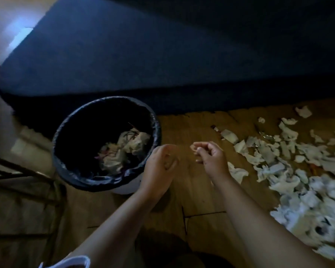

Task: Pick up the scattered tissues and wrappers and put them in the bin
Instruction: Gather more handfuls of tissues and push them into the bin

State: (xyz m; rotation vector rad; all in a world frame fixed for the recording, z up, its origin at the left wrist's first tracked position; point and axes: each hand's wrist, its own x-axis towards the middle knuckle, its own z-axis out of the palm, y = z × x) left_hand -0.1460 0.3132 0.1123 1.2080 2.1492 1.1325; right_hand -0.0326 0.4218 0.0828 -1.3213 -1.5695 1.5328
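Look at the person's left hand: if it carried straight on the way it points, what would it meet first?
Probably the near rim of the bin. The left hand sits beside it, curled and pointing up and slightly right; height above the rim is unclear.

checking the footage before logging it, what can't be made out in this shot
- Head view: whether either curled hand, left hand or right hand, holds a scrap; the fingers hide it.
- Tissue pile: blurred lower right and cut by the frame edge.
- Bin: too dark inside to see beneath the top tissues.

One bin (106, 144), two hands (160, 161), many tissues (290, 171)
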